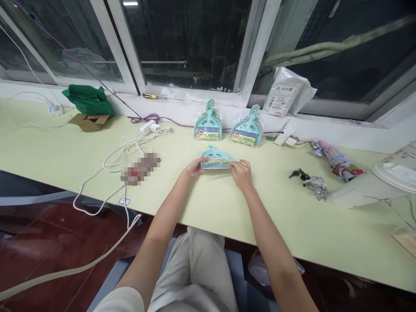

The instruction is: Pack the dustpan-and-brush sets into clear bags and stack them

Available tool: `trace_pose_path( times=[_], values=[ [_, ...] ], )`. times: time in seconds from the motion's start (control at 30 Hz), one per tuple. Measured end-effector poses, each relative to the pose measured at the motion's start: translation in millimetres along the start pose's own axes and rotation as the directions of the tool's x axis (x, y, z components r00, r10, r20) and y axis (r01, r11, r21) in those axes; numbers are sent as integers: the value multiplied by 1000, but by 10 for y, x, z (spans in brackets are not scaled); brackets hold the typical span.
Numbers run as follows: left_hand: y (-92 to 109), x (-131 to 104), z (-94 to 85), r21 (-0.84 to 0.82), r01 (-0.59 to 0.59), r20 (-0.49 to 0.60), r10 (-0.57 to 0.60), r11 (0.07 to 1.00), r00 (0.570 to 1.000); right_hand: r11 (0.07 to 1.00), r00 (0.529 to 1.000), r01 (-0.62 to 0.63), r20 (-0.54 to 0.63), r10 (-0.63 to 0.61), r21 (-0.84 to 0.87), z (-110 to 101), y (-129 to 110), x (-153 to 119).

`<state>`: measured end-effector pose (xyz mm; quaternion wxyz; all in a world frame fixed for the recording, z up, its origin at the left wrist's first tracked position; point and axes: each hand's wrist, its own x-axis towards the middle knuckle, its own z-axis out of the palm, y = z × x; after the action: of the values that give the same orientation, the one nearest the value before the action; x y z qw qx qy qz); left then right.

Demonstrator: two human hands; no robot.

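A small light-blue dustpan and brush set (216,161) with a printed label is between my hands, low over the table in front of me. My left hand (195,167) grips its left edge with the fingers curled round it. At the label's right end, my right hand (241,172) pinches the edge between thumb and fingers. Behind it, two stacks of similar sets in clear wrap lean by the window wall: the left stack (208,123) and the right stack (247,129).
White cables and a charger (147,127) spread over the left, near a green bag (89,99) on an open cardboard box (88,123). To the right lie keys (316,186), a folded umbrella-like bundle (336,159) and a large paper cup (373,184). A wrapped white package (284,93) stands on the sill.
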<state>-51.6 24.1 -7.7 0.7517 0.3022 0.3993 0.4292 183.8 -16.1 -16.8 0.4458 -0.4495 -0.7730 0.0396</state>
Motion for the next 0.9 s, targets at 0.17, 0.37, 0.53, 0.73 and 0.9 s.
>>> trace_pose_path(
  times=[0.17,0.37,0.53,0.73,0.9],
  values=[
    [-15,-53,3,112,31,141,-47,993,989,988,984,-152,-92,153,15,10,90,7],
    [-28,-132,24,188,-5,220,-37,982,975,939,952,-269,-90,293,214,43,189,37],
    [-45,-168,51,262,-16,247,-51,965,968,861,883,-396,-126,452,318,161,310,17],
    [-21,-250,203,322,-108,211,40,941,977,488,707,-582,108,699,650,234,417,42],
    [-111,-219,422,419,-454,254,379,786,890,429,647,-416,-71,759,802,166,463,70]
  ],
)
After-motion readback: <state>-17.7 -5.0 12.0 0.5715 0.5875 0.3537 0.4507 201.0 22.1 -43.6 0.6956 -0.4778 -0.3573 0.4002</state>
